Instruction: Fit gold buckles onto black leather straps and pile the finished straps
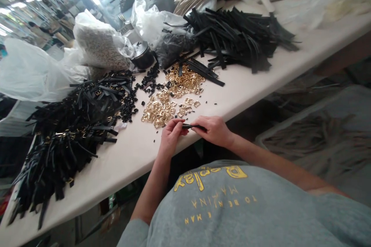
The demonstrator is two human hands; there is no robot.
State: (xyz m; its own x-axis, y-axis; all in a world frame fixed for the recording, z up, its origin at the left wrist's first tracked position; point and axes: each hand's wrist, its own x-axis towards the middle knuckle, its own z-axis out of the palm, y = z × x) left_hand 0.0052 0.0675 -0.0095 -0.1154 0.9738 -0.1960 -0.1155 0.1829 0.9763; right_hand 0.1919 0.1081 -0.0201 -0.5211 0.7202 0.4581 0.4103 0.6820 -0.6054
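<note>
Both my hands meet at the near edge of the table, pinching one black strap (188,126) between them. My left hand (174,130) is closed on its left end, thumb on top. Around the right end, the fingers of my right hand (213,128) are closed. Whether a buckle is on the strap is hidden by my fingers. Just beyond my hands lies a loose pile of gold buckles (159,110), with a denser heap of gold buckles (184,79) behind it. Small black loops (127,106) are scattered to the left of the buckles.
Black straps with gold buckles (63,139) cover the table's left side. Plain black straps (237,38) are heaped at the back right. Behind stand a round tin (142,54) and filled plastic bags (98,40). The pale table (127,162) slants across the view; a bin (319,123) sits below right.
</note>
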